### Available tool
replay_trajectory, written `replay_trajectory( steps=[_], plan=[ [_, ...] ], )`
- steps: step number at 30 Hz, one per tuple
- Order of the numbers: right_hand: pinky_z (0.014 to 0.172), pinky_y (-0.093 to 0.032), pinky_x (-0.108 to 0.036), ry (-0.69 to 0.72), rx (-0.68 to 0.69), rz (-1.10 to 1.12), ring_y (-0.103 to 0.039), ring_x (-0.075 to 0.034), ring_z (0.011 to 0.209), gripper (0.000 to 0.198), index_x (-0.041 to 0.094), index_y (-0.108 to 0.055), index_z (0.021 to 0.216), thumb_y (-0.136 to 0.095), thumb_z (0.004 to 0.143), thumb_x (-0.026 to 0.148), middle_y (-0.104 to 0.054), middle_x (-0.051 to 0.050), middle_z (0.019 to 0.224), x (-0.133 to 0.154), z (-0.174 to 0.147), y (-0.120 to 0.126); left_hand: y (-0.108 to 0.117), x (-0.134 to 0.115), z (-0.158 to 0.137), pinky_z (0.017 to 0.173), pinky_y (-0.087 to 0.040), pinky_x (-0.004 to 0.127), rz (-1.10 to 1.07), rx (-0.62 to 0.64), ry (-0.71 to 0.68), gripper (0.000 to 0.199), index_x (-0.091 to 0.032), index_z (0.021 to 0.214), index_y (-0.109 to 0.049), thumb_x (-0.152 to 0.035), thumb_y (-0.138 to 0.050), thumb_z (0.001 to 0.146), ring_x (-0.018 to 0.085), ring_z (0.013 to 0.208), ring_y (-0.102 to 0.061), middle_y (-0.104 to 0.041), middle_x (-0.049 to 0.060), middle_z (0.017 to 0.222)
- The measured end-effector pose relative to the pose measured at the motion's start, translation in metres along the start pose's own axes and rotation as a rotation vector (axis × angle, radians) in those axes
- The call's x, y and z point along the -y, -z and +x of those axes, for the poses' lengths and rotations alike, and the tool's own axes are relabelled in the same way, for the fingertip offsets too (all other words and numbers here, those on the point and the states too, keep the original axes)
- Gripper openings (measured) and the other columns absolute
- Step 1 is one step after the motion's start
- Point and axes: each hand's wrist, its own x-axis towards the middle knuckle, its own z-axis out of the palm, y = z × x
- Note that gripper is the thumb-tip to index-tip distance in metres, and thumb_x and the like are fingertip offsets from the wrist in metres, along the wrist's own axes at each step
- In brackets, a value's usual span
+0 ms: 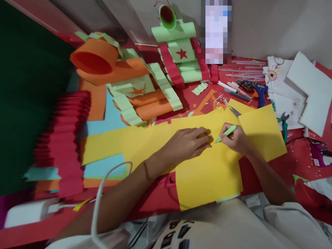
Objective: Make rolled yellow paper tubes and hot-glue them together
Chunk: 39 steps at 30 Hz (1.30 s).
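Large sheets of yellow paper [207, 180] lie overlapped in front of me. My left hand [195, 141] rests palm down on the yellow paper, fingers stretched and slightly bent, holding nothing. Closed around a light green pen [230, 130] is my right hand [234, 140], a short way to the right of the left fingertips. The pen slants, with its tip down at the paper. Just beyond the right hand, the scissors [234, 111] show only in part among the yellow sheets.
Orange and green paper figure [147, 93] lies left of a green and red one [184, 57]. Pleated red paper [68, 145] sits at the left. Further right are pens [237, 91], a glue gun [259, 91], pliers [284, 126] and white foam board [311, 86]. A white cable [97, 204] arches near my left arm.
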Motion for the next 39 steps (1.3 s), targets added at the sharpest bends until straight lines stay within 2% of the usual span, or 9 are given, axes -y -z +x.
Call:
replay_trajectory(
  steps=[6,11,15,20,25,29,33,37,39],
  plan=[
    [0.054,-0.035,-0.024,0.021,0.054,-0.014,-0.045,-0.01,0.053,0.013,0.022,-0.054,0.075,-0.062,0.085,0.024,-0.053,0.006,0.06,0.0004,0.0001,-0.0007,0.001,-0.0001,0.0008,0.072,-0.052,0.03,0.007,0.015,-0.002,0.02,-0.028,0.119,-0.072,-0.038,-0.058,0.108,0.018,0.092,-0.075,-0.076,0.004,0.122],
    [0.055,-0.036,-0.024,0.018,-0.025,0.009,-0.045,-0.01,0.054,0.012,0.022,-0.056,0.078,-0.062,0.087,0.025,-0.053,0.006,0.062,0.0006,-0.0005,0.0003,0.002,-0.0002,0.0014,0.071,-0.051,0.03,0.028,0.018,-0.004,0.023,-0.027,0.12,-0.072,-0.039,-0.056,0.109,0.018,0.09,-0.075,-0.076,0.004,0.121],
    [0.052,-0.033,-0.024,-0.01,0.075,0.017,-0.042,-0.01,0.052,0.013,0.022,-0.055,0.074,-0.065,0.083,0.024,-0.049,0.007,0.057,0.0011,-0.0014,0.0008,0.0018,0.0002,0.0012,0.071,-0.051,0.031,0.019,0.017,-0.009,0.023,-0.027,0.119,-0.073,-0.038,-0.054,0.11,0.018,0.091,-0.074,-0.076,0.004,0.122],
    [0.052,-0.031,-0.024,-0.039,-0.034,0.073,-0.043,-0.01,0.054,0.012,0.022,-0.058,0.078,-0.065,0.086,0.027,-0.051,0.006,0.062,-0.0005,-0.0014,-0.0006,-0.0006,0.0008,0.0009,0.069,-0.049,0.03,0.015,0.027,0.007,0.025,-0.027,0.119,-0.073,-0.04,-0.053,0.11,0.018,0.089,-0.074,-0.075,0.005,0.121],
    [0.052,-0.031,-0.024,-0.057,0.086,0.063,-0.044,-0.011,0.055,0.013,0.022,-0.058,0.076,-0.068,0.083,0.026,-0.051,0.006,0.06,-0.002,-0.0017,0.0004,-0.0004,0.0005,0.0013,0.07,-0.049,0.03,0.025,0.039,0.009,0.026,-0.028,0.12,-0.074,-0.038,-0.053,0.11,0.019,0.093,-0.074,-0.075,0.005,0.122],
    [0.052,-0.031,-0.024,-0.054,0.013,0.083,-0.044,-0.01,0.055,0.011,0.022,-0.059,0.079,-0.067,0.084,0.026,-0.052,0.006,0.062,-0.0028,-0.0014,0.0009,0.0,0.0005,0.0017,0.069,-0.048,0.029,0.015,0.041,0.02,0.025,-0.028,0.12,-0.074,-0.038,-0.054,0.109,0.019,0.093,-0.073,-0.074,0.006,0.123],
    [0.051,-0.031,-0.024,-0.053,0.136,0.057,-0.044,-0.01,0.054,0.012,0.021,-0.059,0.076,-0.068,0.082,0.026,-0.051,0.007,0.059,-0.0029,-0.002,0.0017,0.0006,-0.0001,0.0026,0.071,-0.048,0.03,0.026,0.065,0.011,0.027,-0.028,0.122,-0.073,-0.039,-0.052,0.11,0.02,0.096,-0.073,-0.073,0.006,0.124],
    [0.051,-0.032,-0.024,-0.066,0.06,0.066,-0.045,-0.01,0.054,0.011,0.021,-0.059,0.078,-0.067,0.082,0.027,-0.053,0.006,0.061,-0.0027,-0.0026,0.002,0.0025,-0.0019,0.0038,0.069,-0.048,0.032,0.056,0.107,0.019,0.03,-0.027,0.122,-0.073,-0.046,-0.055,0.108,0.022,0.096,-0.072,-0.073,0.008,0.124],
    [0.052,-0.033,-0.024,-0.056,0.084,0.053,-0.046,-0.011,0.055,0.011,0.021,-0.059,0.078,-0.067,0.082,0.027,-0.054,0.006,0.061,-0.0019,-0.0027,0.0024,0.0032,-0.0027,0.004,0.068,-0.047,0.031,0.071,0.117,0.024,0.031,-0.027,0.122,-0.073,-0.048,-0.055,0.107,0.022,0.095,-0.072,-0.072,0.008,0.124]
  ],
)
